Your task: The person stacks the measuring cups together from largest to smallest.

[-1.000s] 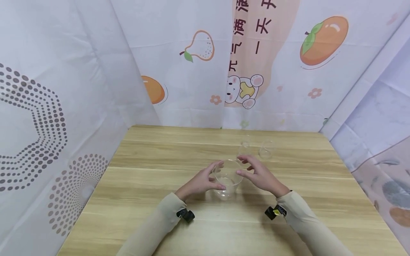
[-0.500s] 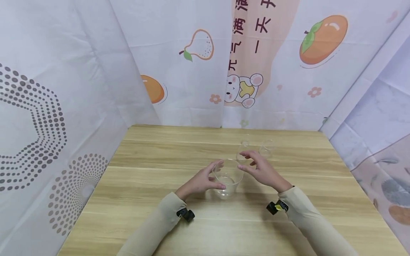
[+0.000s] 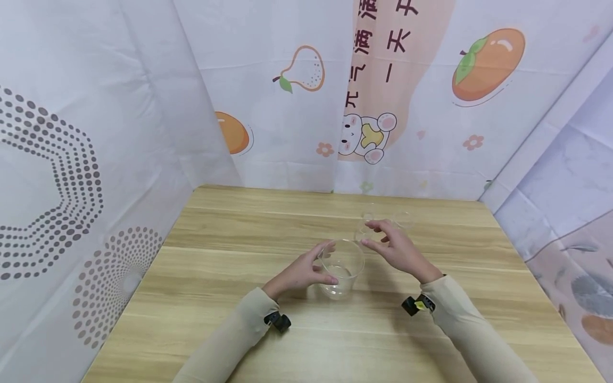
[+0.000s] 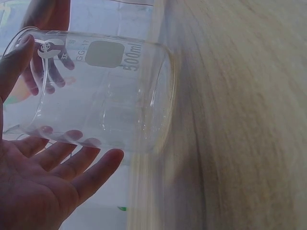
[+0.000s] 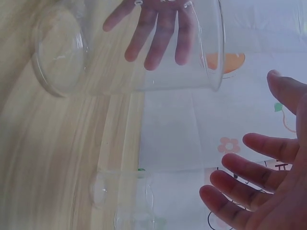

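Note:
A clear glass beaker (image 3: 342, 276), marked 500ml in the left wrist view, stands upright mid-table. My left hand (image 3: 303, 272) holds it from the left, thumb on the near side and fingers on the far side. Through the glass, those fingers (image 5: 153, 40) show in the right wrist view. To the right of the beaker, my right hand (image 3: 399, 250) is raised with fingers spread and loosely bent, holding nothing. A gap separates it from the beaker's rim in the right wrist view.
Smaller clear glass vessels stand behind my right hand, one glass (image 3: 367, 216) nearer the middle and another glass (image 3: 403, 219) further right. Their outlines are faint. Printed curtains (image 3: 268, 133) border the wooden table (image 3: 230, 234) at the back and sides.
My right hand has moved away from the beaker, to the right and slightly back. The left hand and the beaker have stayed in place.

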Action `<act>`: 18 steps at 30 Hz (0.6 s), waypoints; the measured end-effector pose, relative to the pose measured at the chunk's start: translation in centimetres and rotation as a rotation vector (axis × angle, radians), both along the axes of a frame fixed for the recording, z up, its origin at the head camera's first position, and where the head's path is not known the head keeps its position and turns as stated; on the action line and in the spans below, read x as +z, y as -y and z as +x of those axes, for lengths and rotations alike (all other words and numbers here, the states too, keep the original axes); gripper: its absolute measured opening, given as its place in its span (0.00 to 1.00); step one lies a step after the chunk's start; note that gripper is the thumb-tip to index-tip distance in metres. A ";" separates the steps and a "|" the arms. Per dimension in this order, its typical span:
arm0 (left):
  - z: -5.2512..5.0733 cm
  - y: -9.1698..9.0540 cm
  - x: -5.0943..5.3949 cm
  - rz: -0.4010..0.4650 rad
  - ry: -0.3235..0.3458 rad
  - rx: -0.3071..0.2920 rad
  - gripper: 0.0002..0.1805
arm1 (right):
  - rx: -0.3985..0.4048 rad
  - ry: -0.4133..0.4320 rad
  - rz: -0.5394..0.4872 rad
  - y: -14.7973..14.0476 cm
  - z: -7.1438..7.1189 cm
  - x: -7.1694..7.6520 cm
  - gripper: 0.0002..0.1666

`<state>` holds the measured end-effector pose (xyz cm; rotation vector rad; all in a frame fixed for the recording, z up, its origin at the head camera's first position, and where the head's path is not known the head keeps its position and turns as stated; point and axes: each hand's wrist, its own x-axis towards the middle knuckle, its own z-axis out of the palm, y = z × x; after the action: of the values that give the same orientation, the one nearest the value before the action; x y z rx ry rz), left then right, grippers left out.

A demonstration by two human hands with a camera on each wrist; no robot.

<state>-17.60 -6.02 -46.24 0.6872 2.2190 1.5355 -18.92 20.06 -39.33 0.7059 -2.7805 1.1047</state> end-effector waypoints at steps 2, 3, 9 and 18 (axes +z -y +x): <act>0.0 0.0 0.0 0.000 -0.005 -0.003 0.50 | -0.014 -0.003 0.001 -0.1 -0.1 0.0 0.28; 0.0 0.0 0.0 0.000 -0.006 -0.004 0.50 | -0.021 0.001 0.001 -0.1 -0.2 0.0 0.28; 0.0 0.0 0.1 -0.006 -0.003 -0.005 0.50 | -0.058 0.029 -0.013 -0.5 -0.5 0.1 0.28; 0.2 0.1 0.3 -0.008 -0.005 -0.008 0.50 | -0.120 0.031 0.011 -1.1 -1.3 0.3 0.28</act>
<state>-17.42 -6.15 -45.90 0.6977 2.2225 1.5221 -20.24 21.13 -39.04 0.5200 -2.8143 1.0880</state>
